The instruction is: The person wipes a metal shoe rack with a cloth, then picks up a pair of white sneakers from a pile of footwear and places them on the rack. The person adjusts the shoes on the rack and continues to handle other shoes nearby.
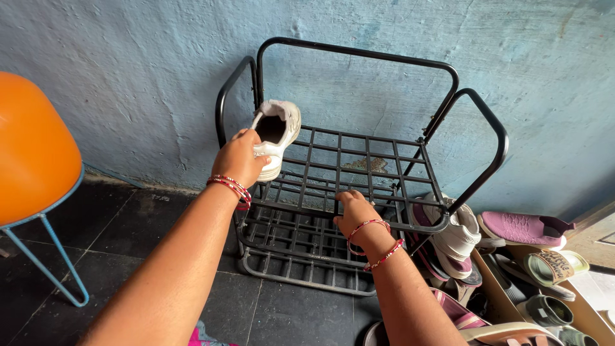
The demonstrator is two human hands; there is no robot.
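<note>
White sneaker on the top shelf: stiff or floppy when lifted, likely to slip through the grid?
The white sneaker probably keeps its shape: its collar stays open under the left hand. Likely light, since fingers alone grip it. It looks wider than the gaps in the black rack, so falling through seems unlikely.

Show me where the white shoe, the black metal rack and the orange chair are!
White sneaker (282,131), head view, on its heel collar.
Black metal wire shoe rack (359,54), head view, on its top back bar.
Orange rounded plastic chair (32,147), head view, on the seat shell.
</note>
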